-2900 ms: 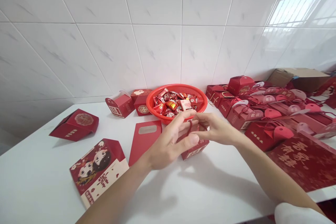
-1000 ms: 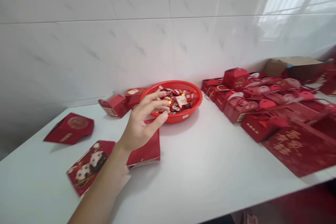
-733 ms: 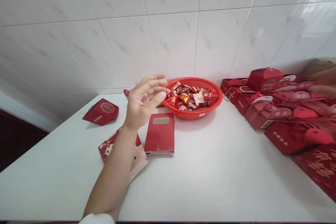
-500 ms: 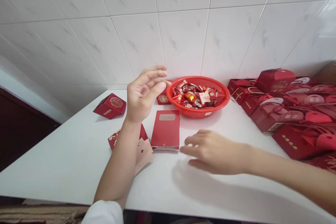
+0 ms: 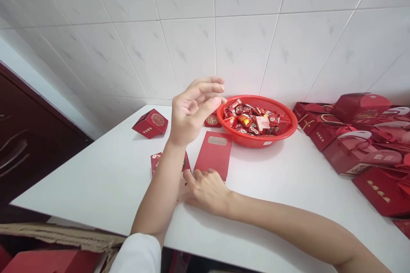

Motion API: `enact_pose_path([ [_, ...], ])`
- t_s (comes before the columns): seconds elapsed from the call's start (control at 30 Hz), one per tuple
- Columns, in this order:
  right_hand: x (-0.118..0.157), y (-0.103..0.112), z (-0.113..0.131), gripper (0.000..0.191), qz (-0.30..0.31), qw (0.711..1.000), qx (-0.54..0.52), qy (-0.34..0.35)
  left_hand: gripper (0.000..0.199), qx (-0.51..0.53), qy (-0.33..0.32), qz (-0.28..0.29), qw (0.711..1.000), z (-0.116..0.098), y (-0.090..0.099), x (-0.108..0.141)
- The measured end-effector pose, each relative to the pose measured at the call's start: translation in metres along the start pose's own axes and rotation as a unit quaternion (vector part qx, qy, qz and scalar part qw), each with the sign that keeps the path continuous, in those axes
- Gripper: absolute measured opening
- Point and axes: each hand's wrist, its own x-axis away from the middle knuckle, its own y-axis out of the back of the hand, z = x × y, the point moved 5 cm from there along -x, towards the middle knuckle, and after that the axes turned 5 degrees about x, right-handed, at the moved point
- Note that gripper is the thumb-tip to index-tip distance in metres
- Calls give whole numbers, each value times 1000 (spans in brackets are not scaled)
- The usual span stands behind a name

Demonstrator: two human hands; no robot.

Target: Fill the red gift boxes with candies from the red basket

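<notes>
My left hand (image 5: 197,111) is raised above the table, empty, its fingers loosely curved and apart. Below it, my right hand (image 5: 208,192) reaches across with curled fingers on a pale pink card (image 5: 181,194), which is mostly covered by that hand and my left forearm. Just beyond the right hand a flat red paper box (image 5: 213,153) lies on the table, with an oblong window near its far end. Another red box with a flower print (image 5: 156,160) is partly hidden behind my left forearm.
A red plastic basket (image 5: 288,130) of wrapped sweets (image 5: 253,121) stands by the tiled wall. A folded red box (image 5: 150,123) sits at back left, and a small patterned one (image 5: 212,121) beside the basket. Several red gift boxes (image 5: 374,190) crowd the right. A cardboard carton (image 5: 64,236) is below the table's front edge.
My right hand has moved left, from beside the flat red box to the pale pink card. My left hand keeps its raised pose. The view has turned slightly left.
</notes>
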Motion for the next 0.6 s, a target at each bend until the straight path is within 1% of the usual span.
enact_pose_path([
  [0.07,0,-8,-1,48,10,998,-49,-33,15,0,5,3,1000,-1,-2,0],
  [0.17,1,-20,-3,43,15,982,-158,-99,12,-5,22,4,1000,0,-3,2],
  [0.23,0,-24,-6,43,0,956,-264,-131,12,-15,36,6,999,2,-2,3],
  [0.3,-2,-18,-10,34,-41,913,-379,-146,12,-22,42,11,999,2,-2,4],
  [0.37,-6,-3,-19,19,-91,856,-491,-135,11,-24,35,13,999,-4,-3,4],
  [0.43,-9,22,-33,7,-134,789,-590,-108,8,-24,17,7,1000,-16,-4,5],
  [0.47,-9,36,-41,6,-150,757,-630,-90,7,-24,8,3,1000,-24,-5,7],
  [0.5,-8,52,-51,10,-162,729,-661,-75,8,-23,-2,0,1000,-31,-6,8],
  [0.53,-5,68,-61,16,-174,712,-678,-63,11,-23,-12,3,1000,-39,-7,10],
  [0.6,8,102,-83,24,-219,694,-684,-53,15,-31,-24,24,999,-50,-10,13],
])
